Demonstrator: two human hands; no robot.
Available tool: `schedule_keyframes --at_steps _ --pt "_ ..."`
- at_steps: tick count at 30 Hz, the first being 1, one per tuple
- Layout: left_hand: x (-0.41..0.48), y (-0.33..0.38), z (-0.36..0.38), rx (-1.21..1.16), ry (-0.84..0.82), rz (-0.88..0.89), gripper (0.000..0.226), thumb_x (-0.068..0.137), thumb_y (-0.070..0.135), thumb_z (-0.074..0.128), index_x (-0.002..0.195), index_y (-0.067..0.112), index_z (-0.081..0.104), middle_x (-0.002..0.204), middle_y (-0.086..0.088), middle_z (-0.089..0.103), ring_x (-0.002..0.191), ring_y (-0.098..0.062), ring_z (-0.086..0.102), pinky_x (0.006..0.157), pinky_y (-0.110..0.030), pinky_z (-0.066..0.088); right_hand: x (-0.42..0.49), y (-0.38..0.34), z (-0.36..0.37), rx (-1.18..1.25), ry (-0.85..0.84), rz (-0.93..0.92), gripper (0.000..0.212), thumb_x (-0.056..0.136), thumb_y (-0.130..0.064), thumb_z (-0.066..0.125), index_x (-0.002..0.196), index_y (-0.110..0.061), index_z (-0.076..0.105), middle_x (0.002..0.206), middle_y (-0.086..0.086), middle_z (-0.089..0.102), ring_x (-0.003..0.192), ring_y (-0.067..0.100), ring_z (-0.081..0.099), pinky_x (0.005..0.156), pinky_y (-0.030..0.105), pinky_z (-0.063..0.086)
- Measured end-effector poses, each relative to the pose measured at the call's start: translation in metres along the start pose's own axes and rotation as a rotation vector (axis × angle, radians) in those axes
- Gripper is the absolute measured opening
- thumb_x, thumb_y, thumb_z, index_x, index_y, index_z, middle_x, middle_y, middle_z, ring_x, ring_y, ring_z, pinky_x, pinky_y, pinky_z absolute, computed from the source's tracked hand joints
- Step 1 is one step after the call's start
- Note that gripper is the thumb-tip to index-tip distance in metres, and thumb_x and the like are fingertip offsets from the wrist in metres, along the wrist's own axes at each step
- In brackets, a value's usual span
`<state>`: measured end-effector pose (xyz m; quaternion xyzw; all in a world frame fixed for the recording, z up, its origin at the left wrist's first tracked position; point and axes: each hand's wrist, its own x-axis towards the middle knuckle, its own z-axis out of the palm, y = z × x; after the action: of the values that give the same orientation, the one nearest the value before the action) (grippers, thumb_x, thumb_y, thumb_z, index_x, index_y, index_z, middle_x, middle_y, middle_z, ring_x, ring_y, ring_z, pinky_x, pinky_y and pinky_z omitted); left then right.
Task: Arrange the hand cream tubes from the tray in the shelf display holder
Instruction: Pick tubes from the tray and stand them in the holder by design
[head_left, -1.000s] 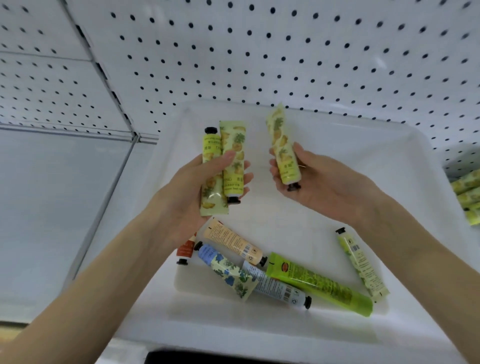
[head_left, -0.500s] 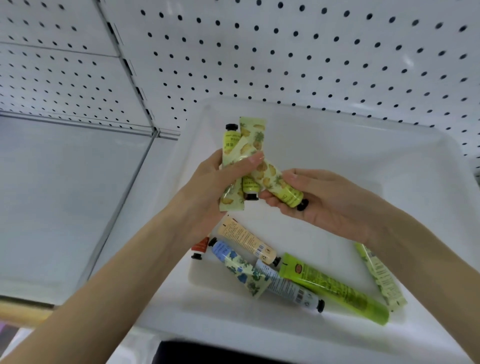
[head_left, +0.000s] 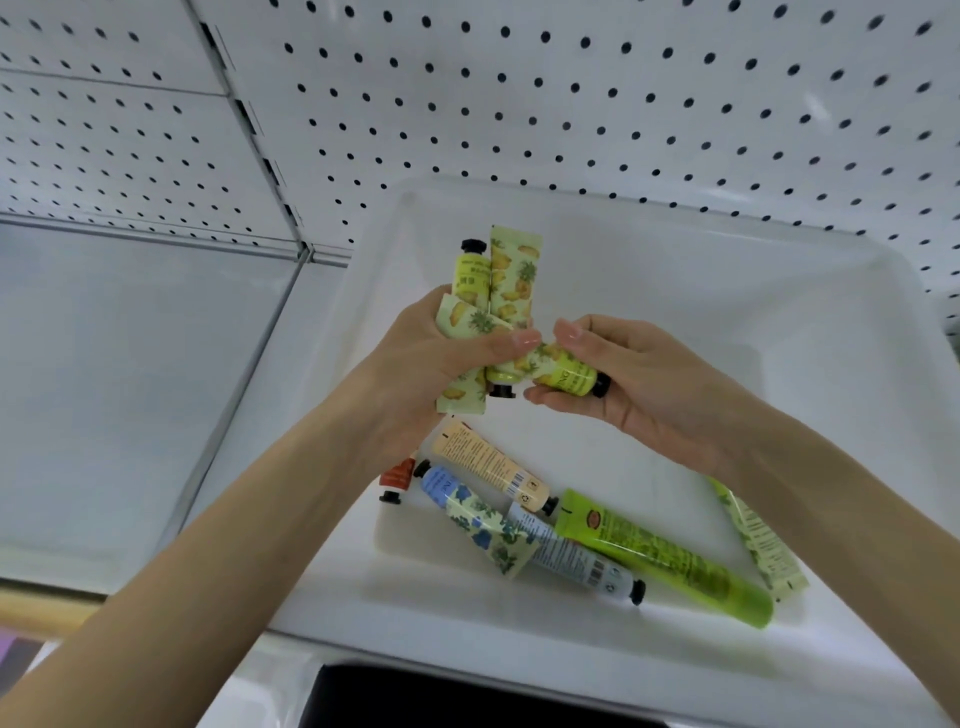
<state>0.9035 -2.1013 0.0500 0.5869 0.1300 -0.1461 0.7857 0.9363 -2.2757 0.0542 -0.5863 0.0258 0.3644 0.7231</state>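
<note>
The third tube (head_left: 561, 370) is held crosswise, cap toward 4 o'clock, pinched there by the right hand (head_left: 654, 389). Two upright tubes (head_left: 511, 275) are gripped by the left hand (head_left: 410, 364) at 9 o'clock.

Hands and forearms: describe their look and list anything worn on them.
The left hand and right hand are bare, with no gloves and no rings showing. The left forearm and right forearm are bare too, with no sleeve, watch or bracelet in view up to the frame edge.

Bright, even light (edges warped, blurred)
</note>
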Motion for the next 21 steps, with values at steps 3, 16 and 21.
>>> schedule_keyframes --at_steps 3,16,21 --pt "0.001 0.001 -0.002 -0.028 0.051 0.003 0.062 0.061 0.018 0.076 0.119 0.005 0.059 0.106 -0.012 0.072 0.092 -0.025 0.072 0.070 -0.028 0.059 0.002 0.000 -0.004 -0.054 -0.018 -0.010 0.038 0.078 -0.037 0.054 0.090 -0.001 0.059 0.075 0.007 0.070 0.077 0.024 0.071 0.070 0.026 0.059" --pt "0.012 0.007 -0.014 -0.239 0.222 0.073 0.025 0.074 0.012 0.073 0.096 0.005 0.066 0.086 -0.009 0.075 0.077 -0.025 0.069 0.069 -0.036 0.060 0.030 0.050 -0.008 -0.678 -0.076 0.181 0.023 0.085 -0.019 0.069 0.104 -0.008 0.065 0.093 0.003 0.070 0.084 0.013 0.068 0.079 0.022 0.056" --pt "0.014 0.006 -0.014 -0.253 0.204 0.071 0.016 0.081 0.008 0.071 0.096 0.003 0.065 0.085 -0.011 0.074 0.074 -0.025 0.069 0.068 -0.034 0.060 0.042 0.062 0.006 -0.821 0.018 0.134 0.021 0.081 -0.019 0.074 0.095 -0.006 0.066 0.089 0.006 0.068 0.076 0.014 0.063 0.075 0.030 0.056"
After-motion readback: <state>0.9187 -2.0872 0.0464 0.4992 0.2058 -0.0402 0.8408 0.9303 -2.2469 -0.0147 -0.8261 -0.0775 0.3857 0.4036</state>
